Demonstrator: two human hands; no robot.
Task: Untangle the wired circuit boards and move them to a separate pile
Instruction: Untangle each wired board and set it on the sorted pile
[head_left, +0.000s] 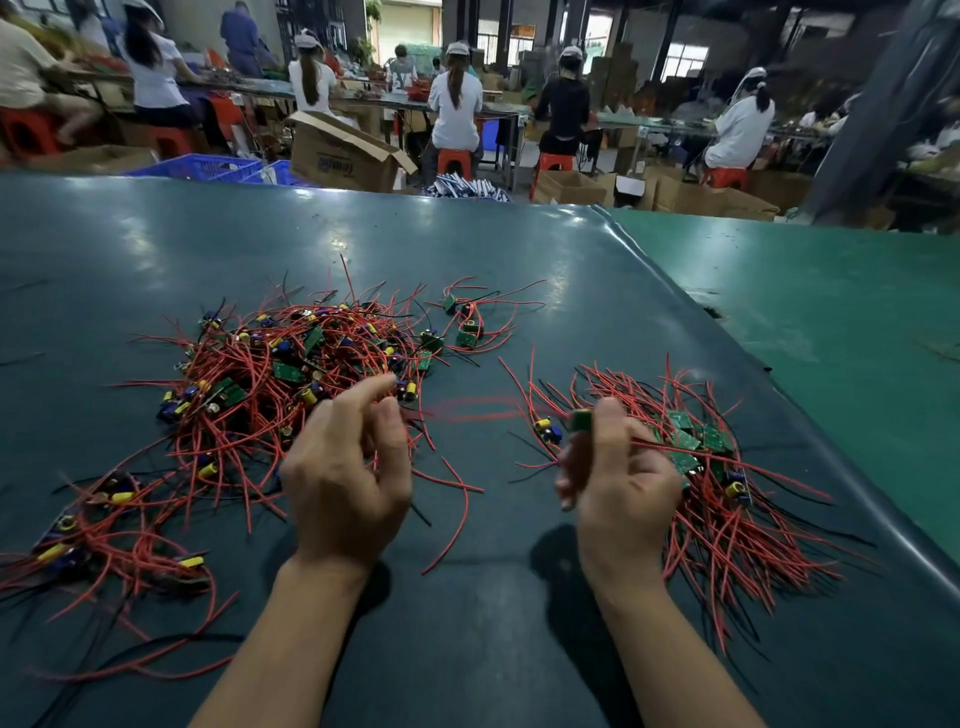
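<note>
Dark green tabletop (467, 249) under everything, a brighter green sheet (831, 312) beyond the right hand's outer side. Big tangled heap (291, 374) of red-wired circuit boards spread ahead of and outward from the left hand, wires pointing every way, no common axis. Smaller sorted pile (727, 478) just outside and partly behind the right hand, its red wires (743, 551) fanning mostly toward the near edge and outward, green boards gathered at the far end. Small cluster of boards (467, 327) well ahead, between the two hands. Left hand (348, 478) raised over the near edge of the heap, fingers loosely curled, forefinger reaching forward; whether a wire is pinched, cannot tell. Right hand (618, 488) curled round a small green board (582, 420), thumb on top, board standing roughly upright at the fingertips. Blurred red wire (478, 408) stretched sideways from that board toward the left hand, long axis running hand to hand.
</note>
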